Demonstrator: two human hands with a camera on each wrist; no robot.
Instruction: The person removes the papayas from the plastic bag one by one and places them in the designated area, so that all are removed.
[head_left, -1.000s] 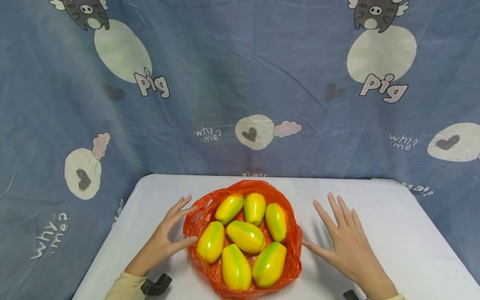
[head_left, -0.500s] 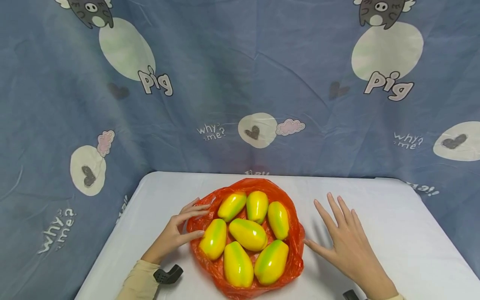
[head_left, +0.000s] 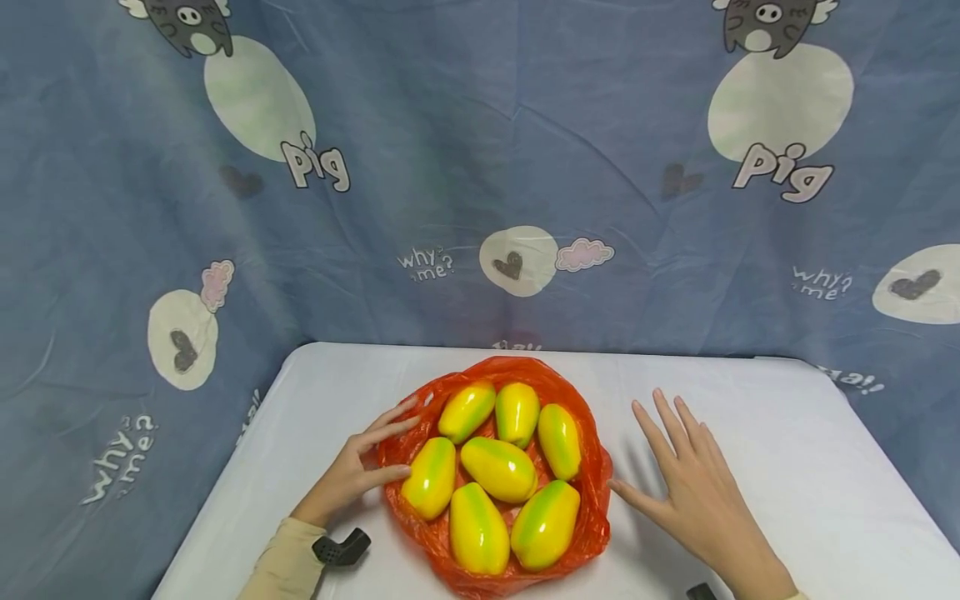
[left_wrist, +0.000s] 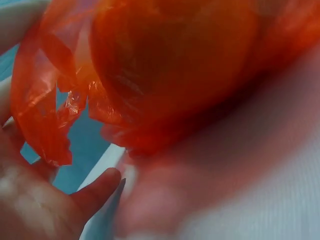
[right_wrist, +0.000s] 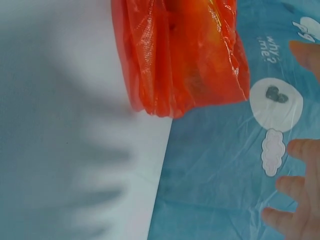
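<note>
Between my hands in the head view sits the orange bag (head_left: 592,492) of seven papayas (head_left: 499,469); my left hand (head_left: 358,471) touches its rim with straight fingers, my right hand (head_left: 693,492) hovers spread beside it. At the left wrist, bag plastic (left_wrist: 165,75) fills the view above my palm. At the right wrist, straight fingertips (right_wrist: 295,150) stay clear of the bag (right_wrist: 180,55).

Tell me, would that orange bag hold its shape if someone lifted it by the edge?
Probably not. The bag is thin, crinkled film, so it would likely sag and bunch. With six smooth, rounded fruits lying loose inside, they may roll together. The left hand touches its rim, which looks floppy.
</note>
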